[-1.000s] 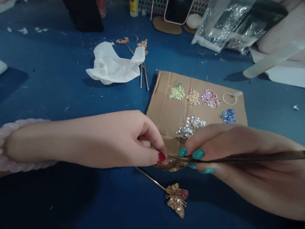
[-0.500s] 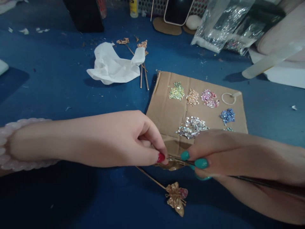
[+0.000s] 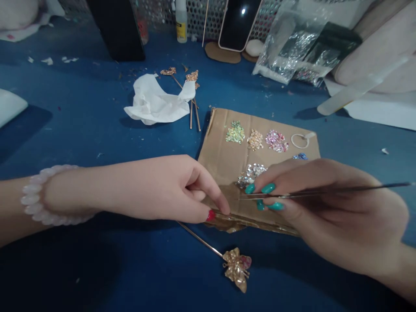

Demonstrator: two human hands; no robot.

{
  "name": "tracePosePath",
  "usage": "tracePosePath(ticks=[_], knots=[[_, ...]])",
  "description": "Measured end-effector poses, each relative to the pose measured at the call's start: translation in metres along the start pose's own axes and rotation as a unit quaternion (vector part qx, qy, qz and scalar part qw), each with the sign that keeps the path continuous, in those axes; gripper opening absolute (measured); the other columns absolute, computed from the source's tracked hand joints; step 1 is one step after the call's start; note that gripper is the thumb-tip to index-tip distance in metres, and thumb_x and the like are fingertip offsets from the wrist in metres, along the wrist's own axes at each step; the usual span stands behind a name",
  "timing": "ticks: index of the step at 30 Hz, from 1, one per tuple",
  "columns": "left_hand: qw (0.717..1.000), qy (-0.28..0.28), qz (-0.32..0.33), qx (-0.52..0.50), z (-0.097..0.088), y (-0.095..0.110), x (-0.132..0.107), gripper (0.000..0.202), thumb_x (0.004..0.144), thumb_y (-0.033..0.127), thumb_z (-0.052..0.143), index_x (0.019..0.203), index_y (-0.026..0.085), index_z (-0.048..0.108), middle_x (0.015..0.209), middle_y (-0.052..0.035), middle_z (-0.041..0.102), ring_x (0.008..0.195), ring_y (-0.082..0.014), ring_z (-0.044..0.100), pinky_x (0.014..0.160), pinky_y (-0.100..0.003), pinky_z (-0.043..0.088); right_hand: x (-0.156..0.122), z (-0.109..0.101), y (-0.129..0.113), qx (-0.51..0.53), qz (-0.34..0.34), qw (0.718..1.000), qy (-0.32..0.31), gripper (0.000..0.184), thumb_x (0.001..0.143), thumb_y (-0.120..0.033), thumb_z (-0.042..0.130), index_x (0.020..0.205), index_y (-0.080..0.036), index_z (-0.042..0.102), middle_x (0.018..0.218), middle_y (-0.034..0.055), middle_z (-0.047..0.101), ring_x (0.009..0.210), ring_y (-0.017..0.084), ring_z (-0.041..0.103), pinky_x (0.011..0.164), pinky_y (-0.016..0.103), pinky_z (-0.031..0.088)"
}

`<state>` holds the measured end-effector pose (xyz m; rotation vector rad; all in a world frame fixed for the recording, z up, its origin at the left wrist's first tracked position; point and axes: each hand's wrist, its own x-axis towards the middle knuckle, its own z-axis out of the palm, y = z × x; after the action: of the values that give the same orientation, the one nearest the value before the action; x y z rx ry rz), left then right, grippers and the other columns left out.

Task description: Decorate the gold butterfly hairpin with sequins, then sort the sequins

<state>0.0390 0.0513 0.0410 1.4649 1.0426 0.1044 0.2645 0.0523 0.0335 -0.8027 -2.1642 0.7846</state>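
My left hand [image 3: 156,188], with a pale bead bracelet on the wrist, pinches a gold ornament [image 3: 227,222] at the near edge of a brown cardboard sheet [image 3: 224,156]. My right hand [image 3: 328,212], with teal nails, grips metal tweezers [image 3: 312,193] whose tips point left, just above the cardboard's near part. Small piles of sequins lie on the cardboard: green [image 3: 235,132], peach [image 3: 255,139], pink [image 3: 276,141], silver [image 3: 250,173]. A gold butterfly hairpin [image 3: 236,268] lies on the blue table in front of both hands.
A crumpled white tissue [image 3: 156,102] and more gold pins [image 3: 192,93] lie behind the left hand. A phone [image 3: 238,24], a glue bottle [image 3: 181,19], a dark box [image 3: 118,28] and clear plastic bags [image 3: 299,45] line the back. A white ring [image 3: 299,141] rests on the cardboard.
My right hand has lifted the tweezers away from the gold ornament, up and slightly back over the cardboard. The left hand keeps its pinch. The view has tilted up a little.
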Motion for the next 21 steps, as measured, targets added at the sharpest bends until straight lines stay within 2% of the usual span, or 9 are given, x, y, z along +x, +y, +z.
tracePosePath(ticks=[3, 7, 10, 14, 17, 19, 21], knots=[[0.999, -0.050, -0.007, -0.009, 0.000, 0.002, 0.000, 0.010, 0.070, 0.022, 0.055, 0.063, 0.020, 0.062, 0.046, 0.0070, 0.022, 0.040, -0.0081, 0.023, 0.058, -0.024, 0.043, -0.002, 0.000, 0.001, 0.006, -0.011, 1.000, -0.008, 0.014, 0.079, -0.013, 0.060, 0.082, -0.026, 0.055, 0.078, -0.0021, 0.067, 0.073, 0.010, 0.066, 0.060, 0.016, 0.054], [0.998, -0.057, 0.002, -0.010, 0.000, 0.004, 0.000, 0.012, 0.073, 0.029, 0.059, 0.079, 0.020, 0.065, 0.048, 0.0077, 0.026, 0.042, -0.0075, 0.026, 0.052, -0.021, 0.037, -0.004, 0.000, -0.001, 0.008, -0.025, 1.000, 0.006, 0.017, 0.077, -0.011, 0.060, 0.084, -0.026, 0.056, 0.079, -0.0018, 0.067, 0.074, 0.011, 0.065, 0.060, 0.019, 0.054], [0.998, -0.055, 0.012, 0.011, 0.002, 0.004, -0.001, 0.019, 0.073, 0.037, 0.062, 0.077, 0.018, 0.062, 0.050, 0.0068, 0.034, 0.044, -0.0073, 0.029, 0.045, -0.020, 0.028, -0.006, 0.002, -0.003, 0.014, -0.028, 0.999, 0.027, 0.018, 0.077, -0.010, 0.059, 0.086, -0.026, 0.056, 0.080, -0.0016, 0.066, 0.075, 0.012, 0.065, 0.063, 0.022, 0.054], [0.995, -0.039, 0.048, 0.081, 0.004, 0.004, -0.004, 0.032, 0.082, 0.043, 0.050, 0.066, 0.016, 0.055, 0.056, 0.0038, 0.038, 0.047, -0.0083, 0.031, 0.045, -0.021, 0.024, -0.007, 0.004, -0.003, 0.010, -0.051, 0.998, 0.046, 0.017, 0.077, -0.010, 0.059, 0.084, -0.025, 0.057, 0.079, -0.0015, 0.066, 0.072, 0.013, 0.065, 0.063, 0.024, 0.054], [0.991, -0.032, 0.066, 0.115, 0.007, 0.003, -0.008, 0.032, 0.084, 0.041, 0.048, 0.065, 0.016, 0.052, 0.056, 0.0038, 0.037, 0.048, -0.0086, 0.030, 0.046, -0.021, 0.024, -0.009, 0.007, -0.003, -0.015, -0.057, 0.996, 0.072, 0.015, 0.077, -0.011, 0.059, 0.083, -0.024, 0.057, 0.078, -0.0008, 0.066, 0.071, 0.014, 0.065, 0.063, 0.026, 0.054], [0.992, -0.002, 0.066, 0.109, 0.010, 0.002, -0.013, 0.030, 0.083, 0.041, 0.051, 0.067, 0.016, 0.054, 0.057, 0.0039, 0.038, 0.049, -0.0084, 0.030, 0.046, -0.020, 0.023, -0.013, 0.008, -0.004, -0.033, -0.050, 0.995, 0.077, 0.013, 0.077, -0.012, 0.058, 0.083, -0.024, 0.057, 0.078, -0.0007, 0.066, 0.072, 0.015, 0.065, 0.062, 0.026, 0.054], [0.993, 0.051, 0.069, 0.085, 0.015, 0.000, -0.018, 0.027, 0.082, 0.041, 0.053, 0.075, 0.016, 0.057, 0.061, 0.0033, 0.044, 0.052, -0.0086, 0.034, 0.048, -0.019, 0.025, -0.017, 0.010, -0.008, -0.055, -0.063, 0.995, 0.058, 0.013, 0.077, -0.012, 0.058, 0.082, -0.024, 0.057, 0.077, -0.0010, 0.067, 0.072, 0.015, 0.066, 0.062, 0.025, 0.054]])
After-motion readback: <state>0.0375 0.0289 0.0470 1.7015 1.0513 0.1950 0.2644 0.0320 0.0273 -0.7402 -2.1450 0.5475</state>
